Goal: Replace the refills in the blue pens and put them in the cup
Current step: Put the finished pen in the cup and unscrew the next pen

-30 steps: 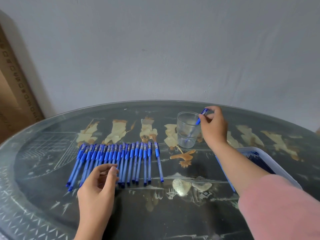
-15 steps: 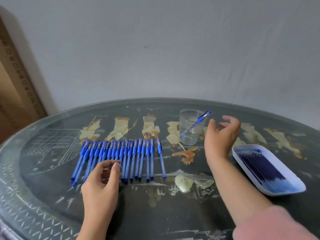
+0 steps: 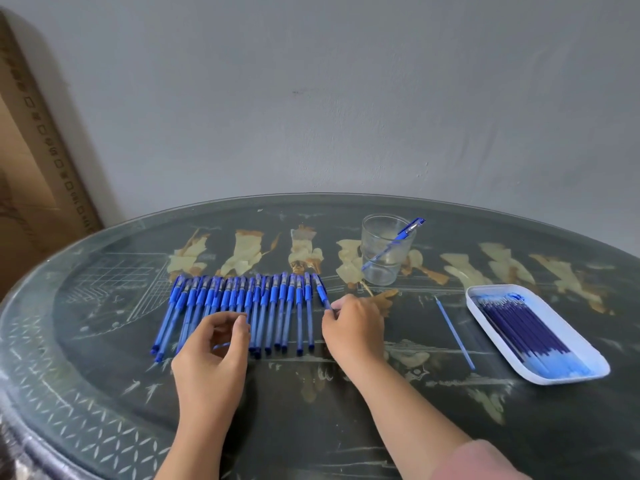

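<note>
- Read the glass-topped table (image 3: pixel 311 427) as a dial with 6 o'clock at the wearer's edge.
- A row of blue pens (image 3: pixel 242 306) lies side by side at about 10 o'clock from the centre. Their capped ends point to 12 and they are packed so that they touch or overlap.
- The right hand (image 3: pixel 353 323) is at the 3 o'clock end of that row. Its thumb and curled fingers pinch the rightmost pen (image 3: pixel 320 289) on the barrel just below the cap. That pen tilts slightly away from its neighbours, its cap toward 11.
- The left hand (image 3: pixel 214 348) hovers over the near ends of the middle pens. Its fingers are loosely curled, with the thumb close to the forefinger. A thin blue sliver shows under the palm, but I cannot tell whether the hand holds anything.
- A clear cup (image 3: pixel 386 251) stands upright at about 1 o'clock, well apart from both hands.
- One capped blue pen (image 3: pixel 398 242) leans inside the cup, its clip end sticking out over the rim toward 2 o'clock.
- A white tray (image 3: pixel 561 378) sits at 3 o'clock and holds a bundle of dark blue refills (image 3: pixel 519 323) lying parallel.
- A single loose refill (image 3: pixel 455 332) lies on the glass between the right hand and the tray, touching neither.
- A pink sleeve (image 3: pixel 478 462) covers the right forearm at 5 o'clock.
- A cardboard box (image 3: pixel 27 168) leans against the wall beyond the table's 9 o'clock edge.
</note>
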Available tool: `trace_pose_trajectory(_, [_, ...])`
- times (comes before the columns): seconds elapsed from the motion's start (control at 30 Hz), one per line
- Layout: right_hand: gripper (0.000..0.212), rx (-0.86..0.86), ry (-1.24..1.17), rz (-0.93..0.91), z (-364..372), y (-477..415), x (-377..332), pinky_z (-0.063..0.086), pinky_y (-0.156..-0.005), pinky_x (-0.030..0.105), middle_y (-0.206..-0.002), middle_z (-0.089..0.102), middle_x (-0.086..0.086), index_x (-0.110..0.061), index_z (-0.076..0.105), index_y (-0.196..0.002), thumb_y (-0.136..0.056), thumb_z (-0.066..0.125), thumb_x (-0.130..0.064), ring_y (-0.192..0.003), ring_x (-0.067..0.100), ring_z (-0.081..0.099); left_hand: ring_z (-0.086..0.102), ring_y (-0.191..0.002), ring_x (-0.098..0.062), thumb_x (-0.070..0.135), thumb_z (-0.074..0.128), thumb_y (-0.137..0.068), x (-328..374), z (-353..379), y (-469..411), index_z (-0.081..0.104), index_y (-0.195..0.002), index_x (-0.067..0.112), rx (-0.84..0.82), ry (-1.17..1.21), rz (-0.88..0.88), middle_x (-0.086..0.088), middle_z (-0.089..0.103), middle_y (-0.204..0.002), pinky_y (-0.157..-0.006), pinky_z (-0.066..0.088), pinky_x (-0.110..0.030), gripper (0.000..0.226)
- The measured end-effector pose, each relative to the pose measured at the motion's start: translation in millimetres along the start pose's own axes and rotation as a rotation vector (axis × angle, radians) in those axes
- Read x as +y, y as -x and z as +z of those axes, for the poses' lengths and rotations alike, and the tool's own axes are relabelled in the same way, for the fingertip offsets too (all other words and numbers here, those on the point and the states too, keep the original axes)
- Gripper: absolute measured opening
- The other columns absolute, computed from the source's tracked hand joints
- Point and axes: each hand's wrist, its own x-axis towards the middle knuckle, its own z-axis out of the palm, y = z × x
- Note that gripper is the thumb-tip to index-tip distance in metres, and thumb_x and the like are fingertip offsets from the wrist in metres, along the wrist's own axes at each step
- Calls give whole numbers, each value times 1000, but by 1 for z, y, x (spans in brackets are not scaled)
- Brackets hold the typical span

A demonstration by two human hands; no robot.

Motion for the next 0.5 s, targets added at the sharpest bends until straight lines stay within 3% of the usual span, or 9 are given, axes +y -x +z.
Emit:
trace_pose_trajectory(0.13, [17,33,-94,94,-4,0,1,54,-79,37,-91,69,5,-16,72,-97,-90,57,-20,-91,23,61,66,-81,-12,22,64,-91,-1,1,-1,67,-91,23,-19,-21,-7,6,69,-83,-76,53,-28,2])
trace_pose_trajectory(0.23, [18,64,-136,107,-15,9,9,51,-86,39,-99,68,6,-17,72,-100,-89,58,-19,-96,25,60,66,-79,-12,23,64,-92,-3,1,-1,67,-92,18,-11,-31,2,4,69,-83,-75,53,-27,6])
trace_pose_trajectory(0.37, [12,100,-150,29,-40,36,34,48,-84,41,-90,67,2,-16,71,-95,-90,60,-17,-91,24,59,66,-78,-12,24,62,-92,-4,0,1,68,-93,17,-4,-58,40,3,70,-83,-74,54,-28,9])
trace_pose_trajectory(0.5, [10,105,-116,-77,-65,65,68,43,-85,41,-91,59,1,-18,68,-95,-89,62,-13,-92,24,54,63,-77,-4,22,61,-93,7,-2,9,67,-95,16,38,-110,117,5,68,-85,-73,49,-18,9])
